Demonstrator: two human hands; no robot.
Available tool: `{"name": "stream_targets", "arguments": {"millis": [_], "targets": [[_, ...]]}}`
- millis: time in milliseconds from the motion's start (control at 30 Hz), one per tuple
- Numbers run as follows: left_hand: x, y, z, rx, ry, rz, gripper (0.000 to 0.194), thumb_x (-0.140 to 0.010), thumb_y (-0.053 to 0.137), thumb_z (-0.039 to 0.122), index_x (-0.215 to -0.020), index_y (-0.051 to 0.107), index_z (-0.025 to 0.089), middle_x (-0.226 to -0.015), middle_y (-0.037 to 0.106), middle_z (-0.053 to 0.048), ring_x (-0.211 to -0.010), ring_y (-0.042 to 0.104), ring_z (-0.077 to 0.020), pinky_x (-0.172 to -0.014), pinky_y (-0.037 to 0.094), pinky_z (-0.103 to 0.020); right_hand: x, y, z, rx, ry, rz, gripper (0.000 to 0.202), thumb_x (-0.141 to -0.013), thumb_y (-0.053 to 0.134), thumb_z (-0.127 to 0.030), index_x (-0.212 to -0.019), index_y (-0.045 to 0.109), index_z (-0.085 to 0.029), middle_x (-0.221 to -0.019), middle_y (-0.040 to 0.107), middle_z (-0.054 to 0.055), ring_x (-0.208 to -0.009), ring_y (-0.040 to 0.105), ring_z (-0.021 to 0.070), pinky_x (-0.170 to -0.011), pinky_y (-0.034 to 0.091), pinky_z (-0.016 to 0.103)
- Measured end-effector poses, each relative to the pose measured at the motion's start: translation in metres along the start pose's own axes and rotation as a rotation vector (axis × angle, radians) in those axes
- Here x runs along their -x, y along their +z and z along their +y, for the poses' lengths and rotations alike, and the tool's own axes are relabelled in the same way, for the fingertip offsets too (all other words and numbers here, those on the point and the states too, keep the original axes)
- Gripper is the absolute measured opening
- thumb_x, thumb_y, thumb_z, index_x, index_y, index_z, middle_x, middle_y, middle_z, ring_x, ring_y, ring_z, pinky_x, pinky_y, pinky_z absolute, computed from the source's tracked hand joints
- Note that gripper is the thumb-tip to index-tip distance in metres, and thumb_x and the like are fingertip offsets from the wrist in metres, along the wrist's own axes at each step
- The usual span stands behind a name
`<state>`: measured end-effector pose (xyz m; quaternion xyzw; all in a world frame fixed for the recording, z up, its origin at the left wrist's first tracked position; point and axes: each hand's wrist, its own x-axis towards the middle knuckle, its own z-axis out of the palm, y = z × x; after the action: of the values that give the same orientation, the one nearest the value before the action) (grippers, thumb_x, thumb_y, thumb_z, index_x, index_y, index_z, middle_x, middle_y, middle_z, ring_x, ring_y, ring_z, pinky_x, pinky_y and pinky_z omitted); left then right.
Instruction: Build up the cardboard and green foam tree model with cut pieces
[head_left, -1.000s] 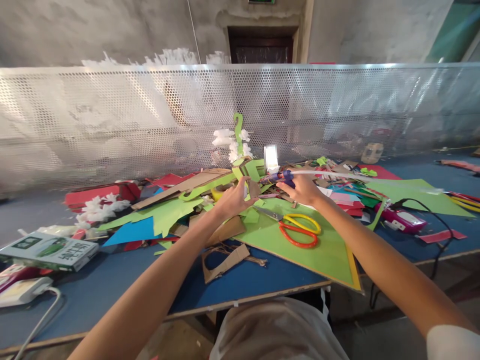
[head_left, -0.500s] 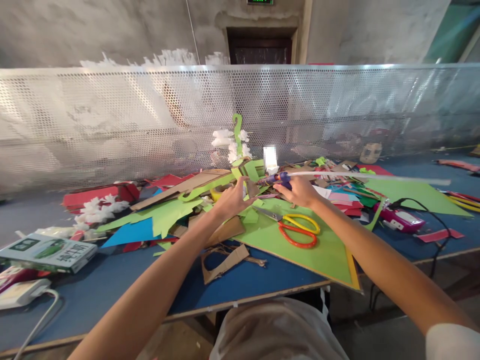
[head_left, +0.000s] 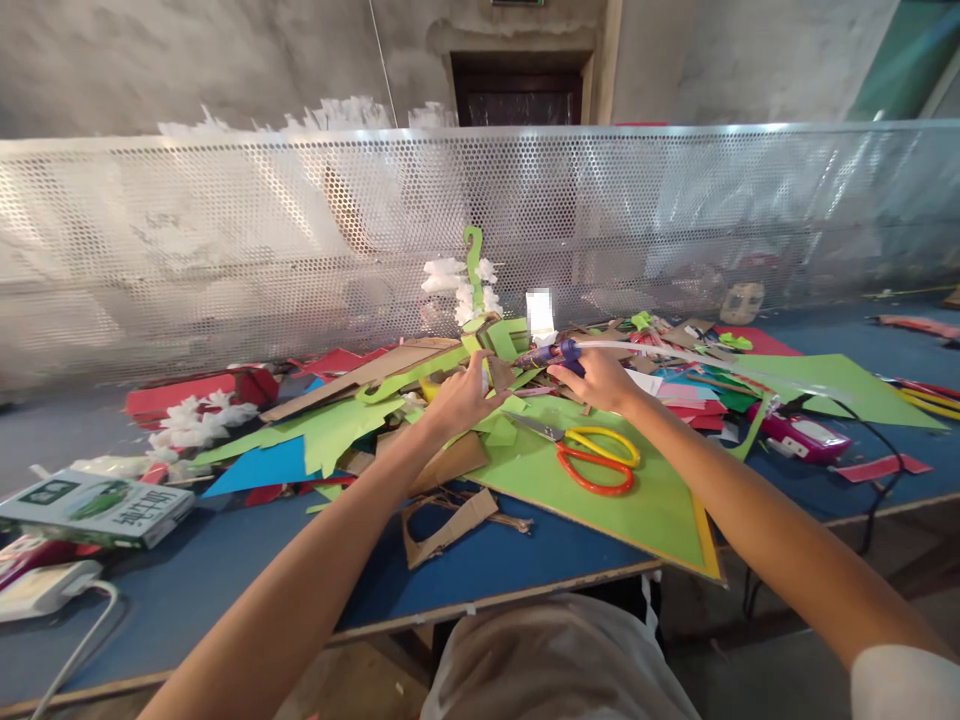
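My right hand [head_left: 600,380] is closed round a purple-blue hot glue gun [head_left: 553,352], its nozzle pointing left. A long clear glue stick [head_left: 660,352] trails from its back over my right forearm. Just left of the nozzle, my left hand [head_left: 463,392] pinches a small brown cardboard piece [head_left: 501,374]; its fingertips are partly hidden. Behind it stands a green paper form [head_left: 474,265] with a curled top and white tufts on its sides. Scissors [head_left: 596,465] with yellow and orange handles lie below my right hand on green board [head_left: 637,515].
Paper and cardboard scraps [head_left: 330,430] cover the middle of the blue table [head_left: 525,570]. A boxed packet [head_left: 97,505] and a white plug [head_left: 49,588] with a cable lie at left. A magenta device [head_left: 806,440] with a black cord sits at right. Perforated metal sheeting [head_left: 637,220] stands behind.
The free end of the glue stick has swung and dips lower at right. Both hands stay in nearly the same place, with the nozzle still close to the cardboard piece.
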<state>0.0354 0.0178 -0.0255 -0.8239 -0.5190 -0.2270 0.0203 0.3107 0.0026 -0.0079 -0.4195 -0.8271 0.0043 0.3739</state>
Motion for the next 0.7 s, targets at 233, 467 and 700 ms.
{"name": "stream_targets", "arguments": {"millis": [233, 467, 700], "targets": [[0.000, -0.001, 0.001, -0.006, -0.012, 0.001, 0.073, -0.096, 0.062, 0.056, -0.151, 0.036, 0.016, -0.090, 0.075, -0.011, -0.095, 0.076, -0.0370, -0.082, 0.055, -0.043, 0.001, 0.000, -0.010, -0.006, -0.076, -0.041, 0.036, -0.100, 0.058, -0.049, -0.095, 0.078, -0.020, -0.090, 0.077, 0.011, -0.082, 0.067, 0.0265, -0.072, 0.043, 0.033], [0.000, 0.000, 0.001, -0.006, -0.023, 0.010, 0.072, -0.095, 0.064, 0.055, -0.149, 0.037, 0.017, -0.090, 0.076, -0.011, -0.093, 0.076, -0.0365, -0.082, 0.056, -0.043, 0.001, 0.002, -0.008, 0.003, -0.019, 0.015, 0.036, -0.099, 0.058, -0.049, -0.090, 0.078, -0.020, -0.076, 0.075, 0.009, -0.073, 0.064, 0.0252, -0.068, 0.041, 0.033], [-0.001, 0.001, 0.000, -0.016, -0.020, 0.017, 0.072, -0.095, 0.063, 0.055, -0.150, 0.036, 0.017, -0.093, 0.076, -0.013, -0.095, 0.076, -0.0376, -0.083, 0.056, -0.044, 0.001, 0.000, -0.011, 0.011, -0.054, -0.038, 0.038, -0.100, 0.058, -0.050, -0.096, 0.079, -0.019, -0.083, 0.077, 0.010, -0.077, 0.066, 0.0260, -0.068, 0.041, 0.033]]}}
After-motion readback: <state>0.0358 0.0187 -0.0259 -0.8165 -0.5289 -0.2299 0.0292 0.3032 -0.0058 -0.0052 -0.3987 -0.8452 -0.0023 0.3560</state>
